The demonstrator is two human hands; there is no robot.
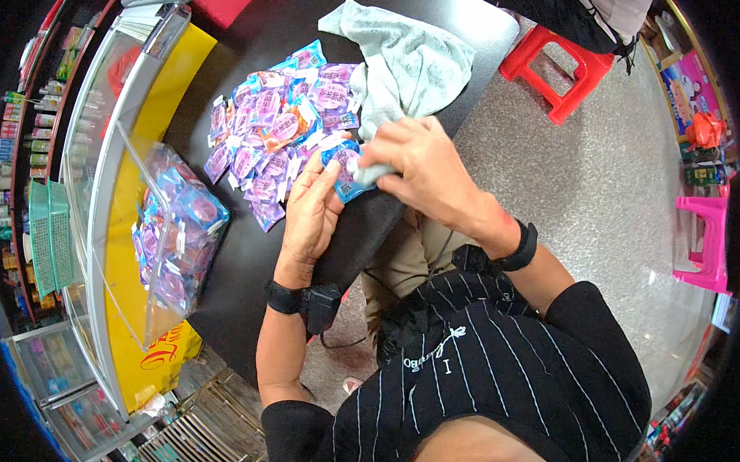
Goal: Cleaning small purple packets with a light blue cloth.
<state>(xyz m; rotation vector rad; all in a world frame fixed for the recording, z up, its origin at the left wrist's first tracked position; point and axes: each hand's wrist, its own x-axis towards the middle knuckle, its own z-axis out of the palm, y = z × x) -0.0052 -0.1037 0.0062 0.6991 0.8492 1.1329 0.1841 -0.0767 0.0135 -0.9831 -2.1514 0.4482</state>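
My left hand (314,205) pinches a small blue and purple packet (345,167) between thumb and fingers, above the near edge of the dark table (257,308). In my right hand (425,164), slightly smeared by motion, a bunched end of a pale grey-green cloth (409,57) is pressed against that packet. The rest of the cloth lies crumpled across the table's far right part. Just beyond my left hand spreads a loose pile of small purple packets (248,117), a few of them blue or orange. What the right fingertips do under the cloth is partly hidden.
A clear bag full of similar packets (182,233) stands at the table's left, against a glass display case (103,165) with a yellow panel. A red stool (555,70) is at the far right, a pink stool (704,243) farther right. Stocked shelves (39,138) line the left.
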